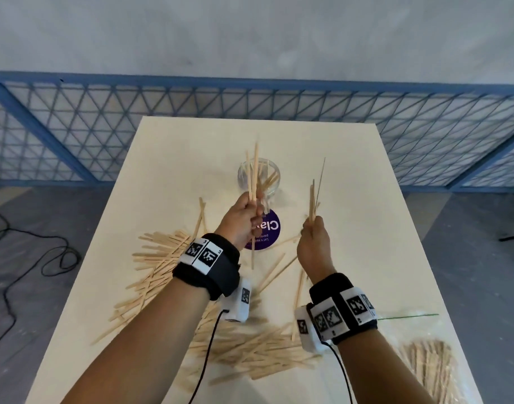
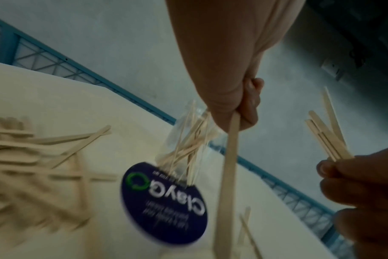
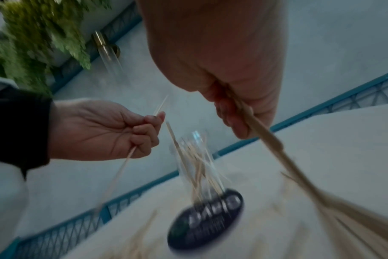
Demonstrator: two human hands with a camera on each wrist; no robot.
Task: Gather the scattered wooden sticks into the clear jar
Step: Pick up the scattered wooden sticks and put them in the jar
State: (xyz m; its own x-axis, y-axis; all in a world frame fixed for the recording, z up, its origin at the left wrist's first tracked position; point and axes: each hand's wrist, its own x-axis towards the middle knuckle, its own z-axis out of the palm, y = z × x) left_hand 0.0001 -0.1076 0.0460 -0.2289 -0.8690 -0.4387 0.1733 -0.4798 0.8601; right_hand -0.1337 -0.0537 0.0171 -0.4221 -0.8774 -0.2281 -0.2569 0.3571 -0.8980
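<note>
A clear jar point(image 1: 258, 177) with several wooden sticks in it stands at the middle of the cream table point(image 1: 352, 176). My left hand point(image 1: 244, 218) grips a few upright sticks point(image 1: 253, 173) just in front of the jar, above the table. My right hand point(image 1: 314, 239) grips another small bundle of sticks point(image 1: 312, 199) to the right of the jar. In the left wrist view my left hand point(image 2: 244, 105) holds a long stick point(image 2: 228, 175) beside the jar point(image 2: 188, 143). In the right wrist view my right hand point(image 3: 239, 105) holds sticks point(image 3: 277, 149) near the jar point(image 3: 195, 163).
A round purple sticker point(image 1: 268, 231) lies on the table in front of the jar. Heaps of loose sticks lie at the left point(image 1: 153, 266) and the near middle point(image 1: 258, 351). A packed bundle point(image 1: 427, 365) sits near the right corner. A blue lattice fence point(image 1: 75, 126) runs behind.
</note>
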